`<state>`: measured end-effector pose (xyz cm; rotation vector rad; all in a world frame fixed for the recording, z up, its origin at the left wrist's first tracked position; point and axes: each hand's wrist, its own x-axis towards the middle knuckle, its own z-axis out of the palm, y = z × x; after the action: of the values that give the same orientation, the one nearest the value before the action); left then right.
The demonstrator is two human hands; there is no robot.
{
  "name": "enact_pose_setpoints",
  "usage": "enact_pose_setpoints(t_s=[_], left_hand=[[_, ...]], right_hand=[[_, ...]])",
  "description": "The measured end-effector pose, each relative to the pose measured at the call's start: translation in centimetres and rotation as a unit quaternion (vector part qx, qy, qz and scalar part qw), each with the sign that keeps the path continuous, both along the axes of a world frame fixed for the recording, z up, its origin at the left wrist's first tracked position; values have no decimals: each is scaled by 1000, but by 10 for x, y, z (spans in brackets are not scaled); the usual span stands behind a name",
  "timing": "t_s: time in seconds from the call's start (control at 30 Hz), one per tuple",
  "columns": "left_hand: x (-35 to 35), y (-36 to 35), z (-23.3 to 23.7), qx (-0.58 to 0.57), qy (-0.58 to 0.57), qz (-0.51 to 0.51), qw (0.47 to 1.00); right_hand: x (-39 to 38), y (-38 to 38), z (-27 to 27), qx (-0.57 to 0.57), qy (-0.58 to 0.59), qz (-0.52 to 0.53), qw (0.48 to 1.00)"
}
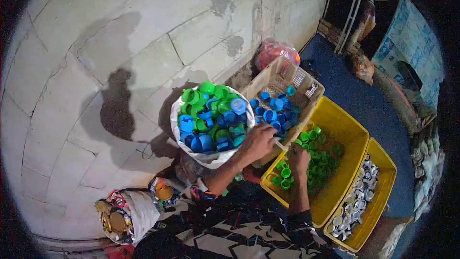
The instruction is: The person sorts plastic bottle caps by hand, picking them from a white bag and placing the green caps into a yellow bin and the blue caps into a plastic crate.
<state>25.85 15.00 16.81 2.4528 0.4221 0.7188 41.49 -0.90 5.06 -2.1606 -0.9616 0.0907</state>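
Note:
My left hand [260,143] is at the near corner of a beige plastic crate [306,88], between it and a white sack [178,125]. Its fingers are bent together; what they hold, if anything, is hidden. The sack is full of green and blue plastic caps [202,142]. Loose blue caps [269,115] lie in the crate. Over the near end of a large yellow bin [352,136], my right hand [299,157] has its fingers curled closed, and I cannot make out anything in them. Green caps [320,160] lie in that bin below and beside it.
A narrower yellow bin [386,178] with whitish caps stands at the right. Another white sack [143,211] of mixed lids sits at lower left. A red bag [275,53] rests behind the crate, against the block wall [143,48]. Blue flooring [378,100] runs along the right.

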Motion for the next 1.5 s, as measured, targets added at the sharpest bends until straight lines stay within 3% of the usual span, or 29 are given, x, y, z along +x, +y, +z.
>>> enact_pose_setpoints(t_s=[0.13, 0.23, 0.33, 0.47, 0.57, 0.67, 0.97, 1.1, 1.2, 1.3, 1.5], left_hand=[[-76, 67, 36, 39, -55, 122, 990], [-120, 122, 37, 70, -51, 253, 964], [-144, 164, 42, 24, 76, 330, 941], [-153, 207, 12, 63, 132, 268, 952], [-157, 219, -4, 61, 122, 242, 961], [-170, 209, 6, 44, 18, 238, 970], [-225, 180, 33, 6, -78, 270, 960], [-238, 171, 17, -30, -73, 303, 950], [-241, 170, 8, 2, -78, 311, 947], [-233, 163, 17, 14, -55, 327, 943], [-198, 140, 42, 8, -51, 280, 959]], right_hand=[[-47, 97, 42, 67, -54, 71, 994], [-91, 156, 113, 87, 13, 128, 988], [-108, 210, 119, 98, 4, 163, 982], [-133, 232, 121, 129, -3, 173, 976], [-148, 227, 130, 49, 12, 140, 989], [-145, 235, 122, 75, 1, 158, 985], [-118, 334, 133, 63, -112, 231, 964], [-114, 358, 113, -96, -172, 274, 941], [-123, 341, 104, 48, -130, 241, 961], [-121, 327, 105, 22, -72, 345, 936], [-126, 265, 112, 103, 10, 366, 925]])
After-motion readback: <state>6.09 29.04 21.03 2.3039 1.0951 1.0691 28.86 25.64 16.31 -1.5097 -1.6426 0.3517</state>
